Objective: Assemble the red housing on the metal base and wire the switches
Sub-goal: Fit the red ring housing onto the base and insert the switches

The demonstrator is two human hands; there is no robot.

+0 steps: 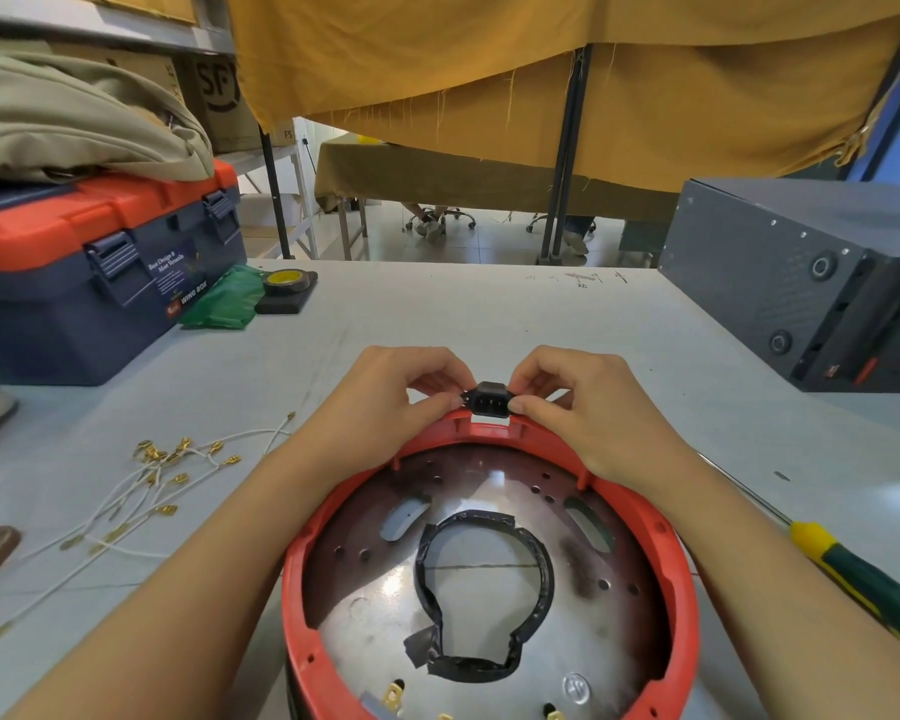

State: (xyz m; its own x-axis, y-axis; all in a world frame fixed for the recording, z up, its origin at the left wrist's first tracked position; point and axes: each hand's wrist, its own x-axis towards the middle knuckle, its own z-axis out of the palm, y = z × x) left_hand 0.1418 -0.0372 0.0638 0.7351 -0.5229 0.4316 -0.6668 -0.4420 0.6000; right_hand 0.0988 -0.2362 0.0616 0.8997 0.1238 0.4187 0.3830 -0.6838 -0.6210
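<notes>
A round red housing (668, 553) sits around a shiny metal base (385, 605) at the table's near edge. The base has several holes and a central cut-out edged with black tape (541, 569). At the housing's far rim, a small black socket (488, 400) with three pins sits just above a notch. My left hand (391, 402) pinches its left tab and my right hand (588, 407) pinches its right tab. A bundle of white wires with brass terminals (162, 475) lies on the table to the left.
A blue and orange toolbox (100, 272) stands at the far left with cloth on top. A tape roll (287, 280) and a green bag lie beside it. A dark grey case (801, 283) fills the right. A yellow-green screwdriver (853, 574) lies near my right forearm.
</notes>
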